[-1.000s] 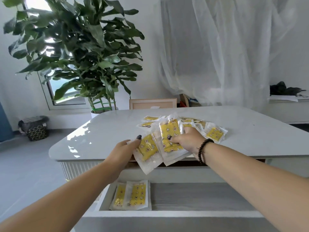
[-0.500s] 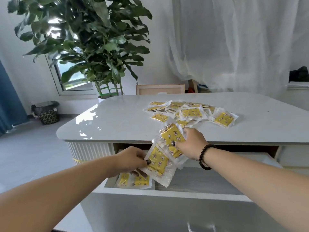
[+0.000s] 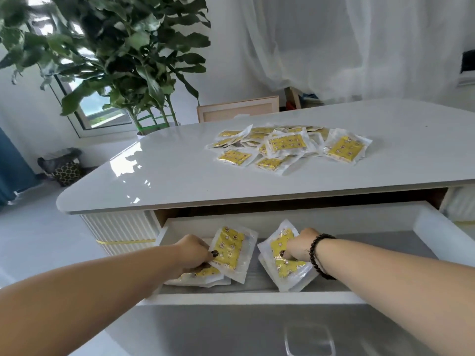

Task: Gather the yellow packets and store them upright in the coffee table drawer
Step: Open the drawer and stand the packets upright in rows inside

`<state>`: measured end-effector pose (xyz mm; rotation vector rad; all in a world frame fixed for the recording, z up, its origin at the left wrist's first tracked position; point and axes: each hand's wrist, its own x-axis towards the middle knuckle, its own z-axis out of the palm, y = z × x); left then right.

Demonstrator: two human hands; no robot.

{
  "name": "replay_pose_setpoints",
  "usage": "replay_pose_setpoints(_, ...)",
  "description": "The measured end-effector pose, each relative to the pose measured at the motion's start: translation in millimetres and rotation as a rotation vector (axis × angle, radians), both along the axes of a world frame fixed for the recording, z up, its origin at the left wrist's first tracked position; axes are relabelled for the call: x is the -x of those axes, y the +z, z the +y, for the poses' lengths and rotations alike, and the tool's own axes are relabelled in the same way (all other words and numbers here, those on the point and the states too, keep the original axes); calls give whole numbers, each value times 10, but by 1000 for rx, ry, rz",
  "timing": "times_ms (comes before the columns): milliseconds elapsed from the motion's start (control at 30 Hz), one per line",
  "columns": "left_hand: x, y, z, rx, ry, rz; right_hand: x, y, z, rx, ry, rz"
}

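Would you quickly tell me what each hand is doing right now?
Left hand: grips a yellow packet in the drawer.
Right hand: grips another yellow packet in the drawer.

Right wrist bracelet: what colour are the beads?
Dark, black-looking beads on the bracelet, seen in the head view.

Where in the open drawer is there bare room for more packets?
The drawer floor right of the right hand is bare to its right wall, as is the strip between the two held packets. Crowded: the left end, where the left hand holds a packet over others.
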<state>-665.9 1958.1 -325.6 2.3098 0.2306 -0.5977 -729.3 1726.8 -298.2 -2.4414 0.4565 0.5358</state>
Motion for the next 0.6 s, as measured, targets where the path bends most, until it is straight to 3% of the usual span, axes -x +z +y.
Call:
replay_pose_setpoints(233,-54,-206,-163,122,126,101,-201,-166,-76,82,26,20)
replay_pose_setpoints(467,-14,-195,-237,212,195,213,-330,-277,-86,29,-85,12)
replay_pose_setpoints(600,10,-186,-237,257,204,234,-377,-285,-57,106,-23,14)
